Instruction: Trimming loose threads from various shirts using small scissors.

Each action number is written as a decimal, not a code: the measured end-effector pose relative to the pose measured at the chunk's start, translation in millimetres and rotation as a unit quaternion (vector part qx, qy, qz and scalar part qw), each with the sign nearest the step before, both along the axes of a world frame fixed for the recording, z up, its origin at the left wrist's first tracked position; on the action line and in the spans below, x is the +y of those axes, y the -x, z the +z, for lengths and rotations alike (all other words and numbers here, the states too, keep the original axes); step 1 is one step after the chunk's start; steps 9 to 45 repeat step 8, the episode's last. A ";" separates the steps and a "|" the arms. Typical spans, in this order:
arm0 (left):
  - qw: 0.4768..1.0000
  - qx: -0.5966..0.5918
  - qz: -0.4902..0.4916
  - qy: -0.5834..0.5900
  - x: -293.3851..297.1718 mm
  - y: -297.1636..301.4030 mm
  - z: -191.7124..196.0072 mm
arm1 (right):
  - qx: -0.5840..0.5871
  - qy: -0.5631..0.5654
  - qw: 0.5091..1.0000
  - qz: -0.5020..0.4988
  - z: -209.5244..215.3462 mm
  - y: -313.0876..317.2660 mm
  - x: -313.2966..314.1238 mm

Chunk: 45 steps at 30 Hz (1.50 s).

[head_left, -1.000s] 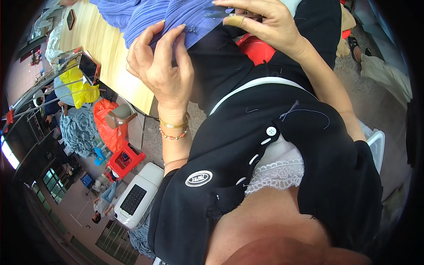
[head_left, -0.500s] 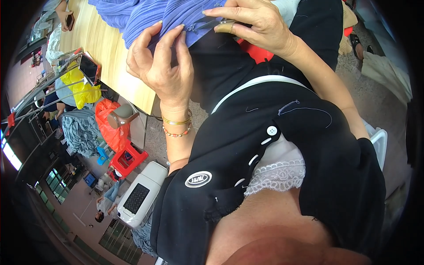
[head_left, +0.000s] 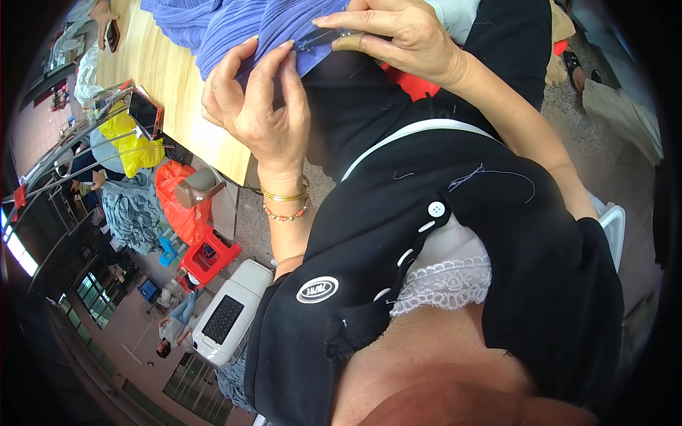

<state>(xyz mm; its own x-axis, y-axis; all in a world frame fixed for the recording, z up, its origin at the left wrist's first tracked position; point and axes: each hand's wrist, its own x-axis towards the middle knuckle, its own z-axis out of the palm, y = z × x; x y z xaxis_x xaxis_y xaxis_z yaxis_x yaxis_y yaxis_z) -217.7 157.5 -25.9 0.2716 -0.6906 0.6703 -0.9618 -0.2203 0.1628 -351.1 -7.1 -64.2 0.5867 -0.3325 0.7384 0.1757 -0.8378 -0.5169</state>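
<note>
A ribbed blue-violet garment point(head_left: 226, 34) lies over the table edge and my lap. At its lower edge, my left hand point(head_left: 261, 106) pinches the cloth between thumb and fingertips. My right hand point(head_left: 412, 41) grips small thread snips point(head_left: 318, 38), their dark blades pointing left along the cloth toward the left fingertips. A tan wrap covers one right fingertip. The handle of the snips is mostly hidden by the fingers. Whether the blades are touching a thread cannot be made out.
The pale wooden table point(head_left: 185, 106) carries a phone point(head_left: 145, 113) at its left edge. Beside it are a yellow bag point(head_left: 131, 145), a red bag point(head_left: 183, 206), a red stool point(head_left: 211, 257) and a white machine point(head_left: 231, 312). Another person's hand point(head_left: 104, 20) holds a phone at upper left.
My right hand has shifted a little left with the snips, bringing the blades nearer my left fingertips. My left hand stays almost in place on the garment.
</note>
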 end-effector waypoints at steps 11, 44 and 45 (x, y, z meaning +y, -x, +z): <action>1.000 -0.014 0.000 -0.022 -4.6 2.5 6.5 | -0.128 -0.203 0.960 0.147 -11.1 -4.9 -9.3; 1.000 -0.014 0.000 -0.022 -4.6 2.5 6.5 | -0.128 -0.203 0.960 0.147 -11.1 -4.9 -9.3; 1.000 -0.014 0.000 -0.022 -4.6 2.5 6.5 | -0.128 -0.203 0.960 0.147 -11.1 -4.9 -9.3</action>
